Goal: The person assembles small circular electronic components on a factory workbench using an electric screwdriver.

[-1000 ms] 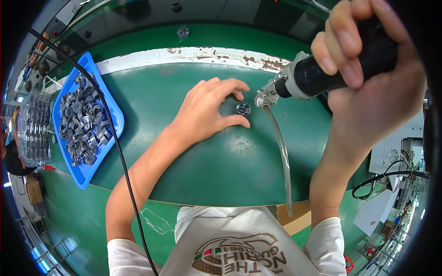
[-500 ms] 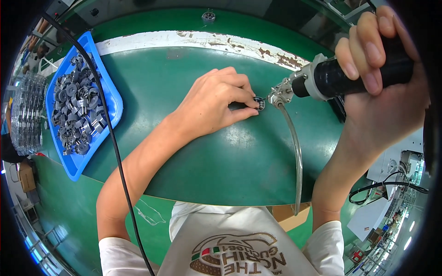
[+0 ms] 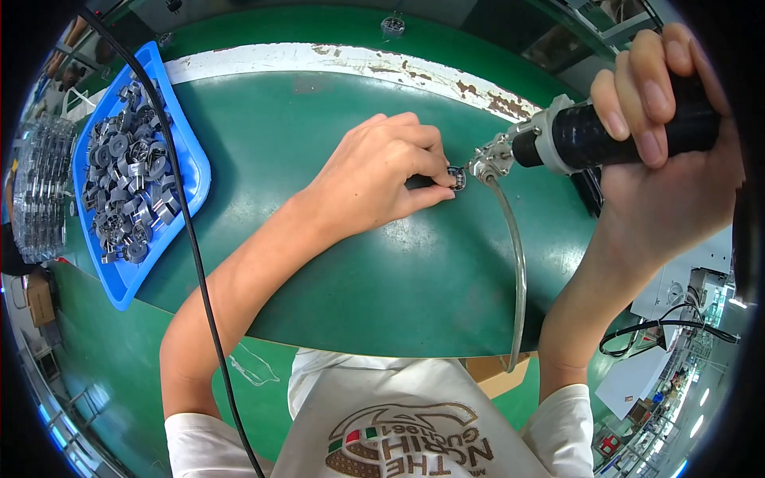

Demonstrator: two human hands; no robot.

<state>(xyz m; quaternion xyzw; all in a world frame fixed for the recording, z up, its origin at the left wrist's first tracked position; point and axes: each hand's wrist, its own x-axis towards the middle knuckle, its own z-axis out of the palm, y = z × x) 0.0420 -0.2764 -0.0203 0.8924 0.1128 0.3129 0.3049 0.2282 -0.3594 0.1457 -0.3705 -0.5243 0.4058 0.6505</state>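
My left hand [image 3: 382, 171] pinches a small dark round plug part [image 3: 457, 178] between thumb and fingers, above the green tabletop [image 3: 382, 287]. The part's end with metal details points to the right. My right hand [image 3: 653, 119] is wrapped round the black body of a power screwdriver [image 3: 586, 135], held level with its tip to the left. The metal head [image 3: 492, 157] at its front sits close to the part; whether they touch I cannot tell. A clear feed tube [image 3: 518, 271] hangs from that head and runs down past the table's near edge.
At the left a blue tray [image 3: 197, 171] holds many grey plug parts [image 3: 131, 175]. Stacked clear plastic trays [image 3: 41, 191] stand beyond it. A black cable [image 3: 195, 239] crosses over my left forearm. A worn white strip [image 3: 319, 57] borders the far edge, with another part [image 3: 392, 26] beyond.
The view has shifted slightly. Both hands keep the same grips, with the plug part still near the screwdriver head.
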